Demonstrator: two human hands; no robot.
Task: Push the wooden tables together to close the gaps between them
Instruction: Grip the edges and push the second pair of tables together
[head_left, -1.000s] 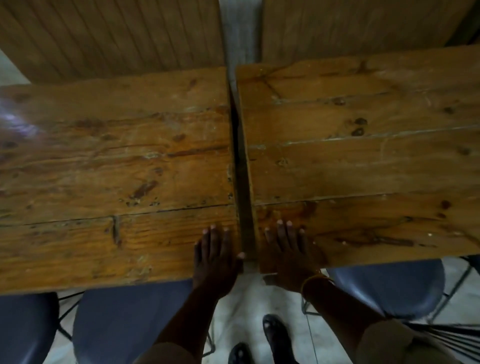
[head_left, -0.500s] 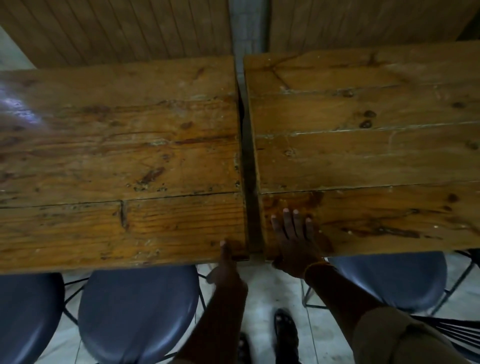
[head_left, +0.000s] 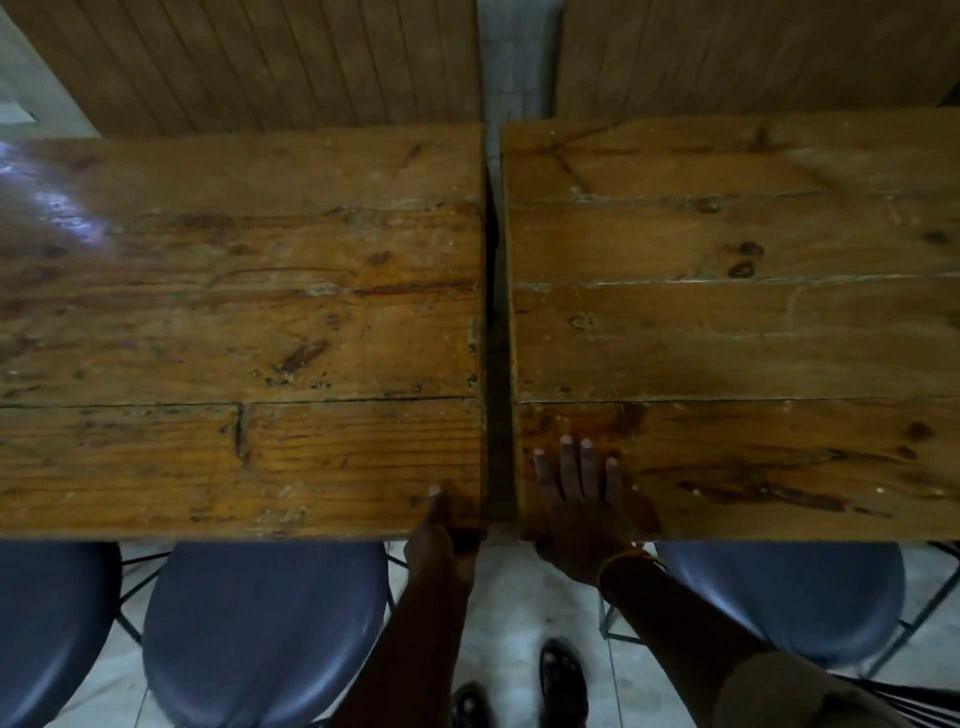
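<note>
Head view: left hand clamping near corner of left wooden table, thumb on top, fingers hidden under edge. Right hand lying flat, fingers spread, on near corner of right wooden table. Dark gap running away between hands, looking roughly even. Judgement: pulling corners toward each other evenly, avoiding pinching. Tabletops' planks running left-right.

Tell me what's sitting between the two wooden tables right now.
Nothing solid: in the head view a narrow dark gap separates the left table from the right table, with pale floor showing at its near end.
</note>
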